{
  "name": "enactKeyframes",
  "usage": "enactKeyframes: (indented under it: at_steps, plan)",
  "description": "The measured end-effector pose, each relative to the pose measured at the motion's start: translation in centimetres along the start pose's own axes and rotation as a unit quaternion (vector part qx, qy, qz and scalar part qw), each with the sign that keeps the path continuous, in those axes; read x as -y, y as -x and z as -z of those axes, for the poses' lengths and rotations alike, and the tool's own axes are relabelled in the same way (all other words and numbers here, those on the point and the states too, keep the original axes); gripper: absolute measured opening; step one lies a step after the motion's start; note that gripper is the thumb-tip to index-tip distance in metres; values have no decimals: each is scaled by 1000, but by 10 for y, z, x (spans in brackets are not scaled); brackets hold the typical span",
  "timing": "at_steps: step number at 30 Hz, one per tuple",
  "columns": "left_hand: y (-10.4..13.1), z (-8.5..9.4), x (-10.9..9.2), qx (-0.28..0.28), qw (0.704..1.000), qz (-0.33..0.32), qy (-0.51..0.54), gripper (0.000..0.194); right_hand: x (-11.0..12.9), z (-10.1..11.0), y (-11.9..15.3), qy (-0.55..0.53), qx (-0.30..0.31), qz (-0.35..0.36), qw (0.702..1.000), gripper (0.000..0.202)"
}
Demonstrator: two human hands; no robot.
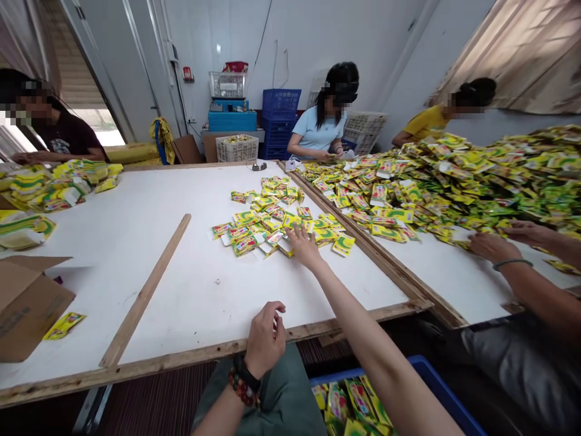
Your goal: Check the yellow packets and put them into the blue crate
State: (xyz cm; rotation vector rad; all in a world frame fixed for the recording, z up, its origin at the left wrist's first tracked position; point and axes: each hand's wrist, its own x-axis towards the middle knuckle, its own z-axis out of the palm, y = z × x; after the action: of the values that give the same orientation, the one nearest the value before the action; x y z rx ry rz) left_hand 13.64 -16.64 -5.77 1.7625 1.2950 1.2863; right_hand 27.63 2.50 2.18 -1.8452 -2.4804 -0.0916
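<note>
Your right hand (303,247) reaches out palm down, fingers spread apart, at the near edge of a loose pile of flat yellow-and-green printed packets (272,223) lying on the white-topped, wood-edged counter (181,290). It seems to touch the packets, though you cannot tell from here whether the fingertips grip one. Your left hand (267,339) hangs by the counter's front edge, fingers loosely curled and seemingly empty.

Keep your right fingers spread and low, pressing lightly: the packets look thin and would probably slide better than they would stand squeezing. Work at the outermost ones, since those deeper in overlap. Mind the long brown wooden rail (385,269) just beside the pile's right side, where corners could catch.
</note>
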Motion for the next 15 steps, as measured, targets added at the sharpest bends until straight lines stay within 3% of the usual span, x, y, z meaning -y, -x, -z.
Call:
enactKeyframes:
  at_steps: [3,6,9,12,15]
  plan:
    - [-1,-4,3,-30,999,14,-5,19,-4,10,-31,-23,29,21,999,58]
    - [-3,-7,5,-77,997,22,-8,25,-1,11,-13,-55,63,14,996,31]
    - [-4,-9,6,-127,992,4,-19,51,23,1,39,-101,77,9,992,40]
    - [-4,-10,7,-134,990,-30,-37,77,62,-7,105,-149,22,-52,987,51]
    - [0,-10,7,-156,986,-40,-44,58,96,-8,157,-143,-49,-151,977,49]
